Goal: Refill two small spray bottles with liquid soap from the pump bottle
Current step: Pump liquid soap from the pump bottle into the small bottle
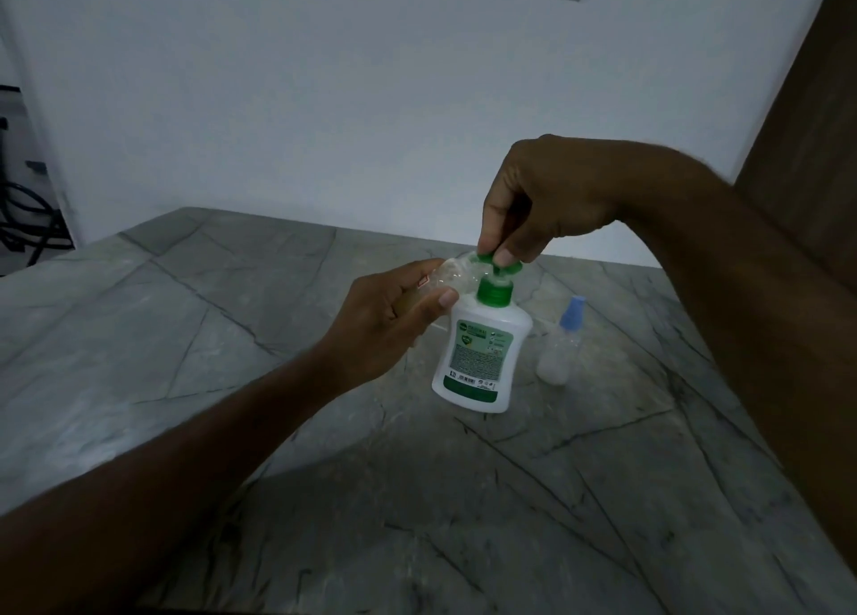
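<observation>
So the person's about midway, looks like. The left hand (pixel 389 317) grips a clear little spray bottle (pixel 457 273), tilted up to the nozzle of the pump bottle (pixel 480 352) standing on the desk (pixel 185 336). The right hand (pixel 533 206) pinches the green pump head (pixel 494 262). The other spray bottle (pixel 561 348), blue cap on, stands beside it, cloudy inside, probably filled already.

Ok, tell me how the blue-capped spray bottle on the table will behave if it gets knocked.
The spray bottle would probably tip easily: it stands upright, tall and narrow on the table. It looks like light, translucent plastic with little visibly inside, so a nudge may send it sliding. Its rounded body would likely roll once down.
</observation>
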